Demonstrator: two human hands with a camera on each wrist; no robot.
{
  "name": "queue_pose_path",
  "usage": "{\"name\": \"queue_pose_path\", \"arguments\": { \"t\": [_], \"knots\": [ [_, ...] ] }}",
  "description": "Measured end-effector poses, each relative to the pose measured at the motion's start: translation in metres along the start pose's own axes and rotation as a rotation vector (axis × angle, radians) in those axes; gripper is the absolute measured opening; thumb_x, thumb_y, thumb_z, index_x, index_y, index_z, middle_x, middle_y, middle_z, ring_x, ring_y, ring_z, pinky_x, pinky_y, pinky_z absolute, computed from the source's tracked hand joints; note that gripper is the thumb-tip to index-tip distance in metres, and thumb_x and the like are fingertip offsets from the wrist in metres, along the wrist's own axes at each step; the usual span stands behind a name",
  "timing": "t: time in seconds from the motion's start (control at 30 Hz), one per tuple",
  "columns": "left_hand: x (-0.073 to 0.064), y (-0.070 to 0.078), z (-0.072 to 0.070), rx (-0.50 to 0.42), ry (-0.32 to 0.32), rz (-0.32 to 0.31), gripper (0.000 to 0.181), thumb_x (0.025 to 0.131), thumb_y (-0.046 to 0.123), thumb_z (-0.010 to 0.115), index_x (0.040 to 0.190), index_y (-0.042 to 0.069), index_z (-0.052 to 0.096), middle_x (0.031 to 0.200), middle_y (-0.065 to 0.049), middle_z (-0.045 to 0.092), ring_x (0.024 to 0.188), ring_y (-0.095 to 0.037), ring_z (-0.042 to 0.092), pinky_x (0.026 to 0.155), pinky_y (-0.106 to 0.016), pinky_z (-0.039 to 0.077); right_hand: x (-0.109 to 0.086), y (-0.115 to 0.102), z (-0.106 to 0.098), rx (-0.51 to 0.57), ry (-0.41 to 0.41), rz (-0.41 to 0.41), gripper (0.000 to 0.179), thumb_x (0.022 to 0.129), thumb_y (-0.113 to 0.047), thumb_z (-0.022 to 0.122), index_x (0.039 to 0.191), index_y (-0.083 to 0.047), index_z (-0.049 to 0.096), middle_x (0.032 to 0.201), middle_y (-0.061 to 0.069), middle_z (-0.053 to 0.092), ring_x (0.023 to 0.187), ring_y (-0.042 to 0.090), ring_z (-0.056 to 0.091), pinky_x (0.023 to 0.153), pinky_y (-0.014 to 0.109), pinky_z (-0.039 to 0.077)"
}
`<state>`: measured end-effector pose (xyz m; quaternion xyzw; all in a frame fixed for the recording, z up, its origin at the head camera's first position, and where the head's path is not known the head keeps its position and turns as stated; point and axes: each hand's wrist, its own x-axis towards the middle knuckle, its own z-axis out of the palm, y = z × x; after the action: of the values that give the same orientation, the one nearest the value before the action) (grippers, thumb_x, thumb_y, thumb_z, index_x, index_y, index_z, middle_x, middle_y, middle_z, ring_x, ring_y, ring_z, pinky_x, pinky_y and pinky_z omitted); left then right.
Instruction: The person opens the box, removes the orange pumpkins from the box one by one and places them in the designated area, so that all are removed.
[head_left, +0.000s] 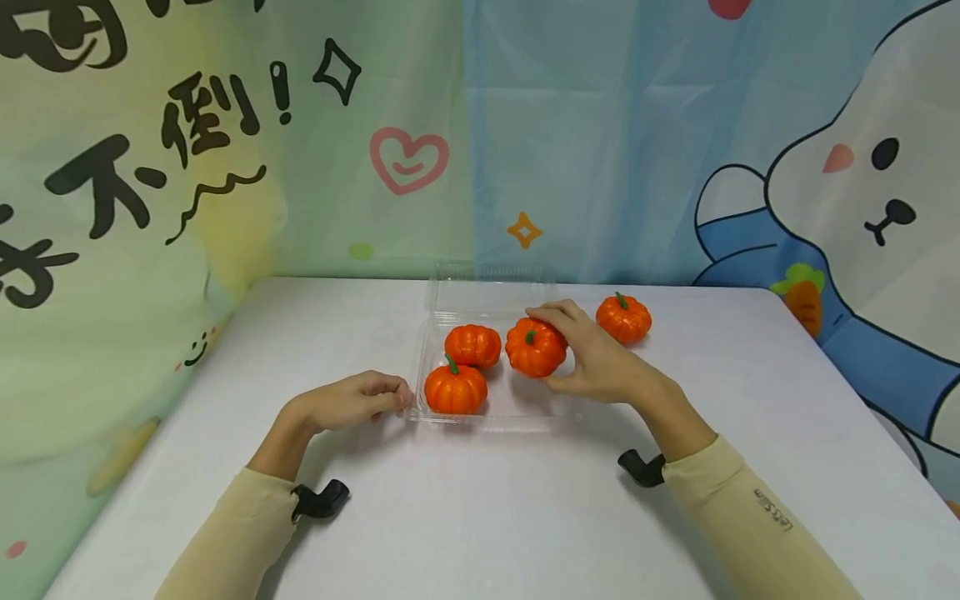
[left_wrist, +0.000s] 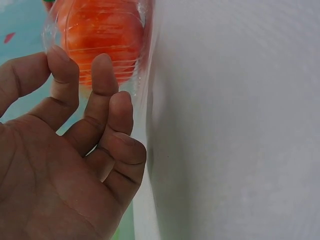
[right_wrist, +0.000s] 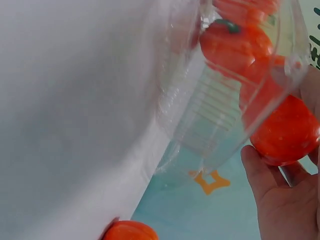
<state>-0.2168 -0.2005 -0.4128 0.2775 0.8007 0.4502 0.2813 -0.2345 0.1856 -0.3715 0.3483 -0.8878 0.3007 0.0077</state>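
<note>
A small orange pumpkin [head_left: 536, 348] with a green stem is gripped between the thumb and fingers of my right hand [head_left: 592, 354], over the right half of a clear plastic clamshell box [head_left: 525, 423]. In the right wrist view, the held pumpkin [right_wrist: 287, 132] shows beside the box's clear wall [right_wrist: 215, 110]. Two more pumpkins sit in the box's left half, one at the front [head_left: 456, 390] and one behind it [head_left: 472, 345]. At the front left corner, my left hand [head_left: 352, 400] pinches the box edge with thumb and index finger; its other fingers [left_wrist: 102, 75] are bent.
Another pumpkin [head_left: 624, 319] lies on the white table [head_left: 480, 508] to the right of the box, behind my right hand. The box's lid [head_left: 491, 293] is folded back toward a printed curtain [head_left: 585, 150] along the table's far edge.
</note>
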Motion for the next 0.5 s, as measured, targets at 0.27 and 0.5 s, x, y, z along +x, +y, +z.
{"name": "queue_pose_path", "arguments": {
  "t": [0.27,0.5],
  "knots": [
    [0.0,-0.0015,-0.0004,-0.006,-0.005,0.009,0.026,0.105,0.017,0.047,0.098,-0.005,0.058,0.09,-0.011,0.048,0.082,-0.024,0.043,0.07,-0.027,0.037,-0.0003,0.0036,-0.0073,-0.012,0.044,0.001,0.082,0.081,-0.013,0.086,0.152,-0.016,0.044,0.153,0.01,0.036,0.132,0.032,0.051,0.104,0.054,0.049],
    [-0.0013,-0.0016,-0.0004,-0.013,-0.001,0.007,0.026,0.105,0.017,0.047,0.099,-0.006,0.058,0.09,-0.015,0.048,0.083,-0.025,0.043,0.071,-0.028,0.037,-0.0065,0.0097,-0.0115,0.009,0.078,0.018,0.082,0.082,-0.014,0.087,0.152,-0.018,0.045,0.154,0.008,0.038,0.134,0.032,0.049,0.105,0.059,0.046]
  ]
}}
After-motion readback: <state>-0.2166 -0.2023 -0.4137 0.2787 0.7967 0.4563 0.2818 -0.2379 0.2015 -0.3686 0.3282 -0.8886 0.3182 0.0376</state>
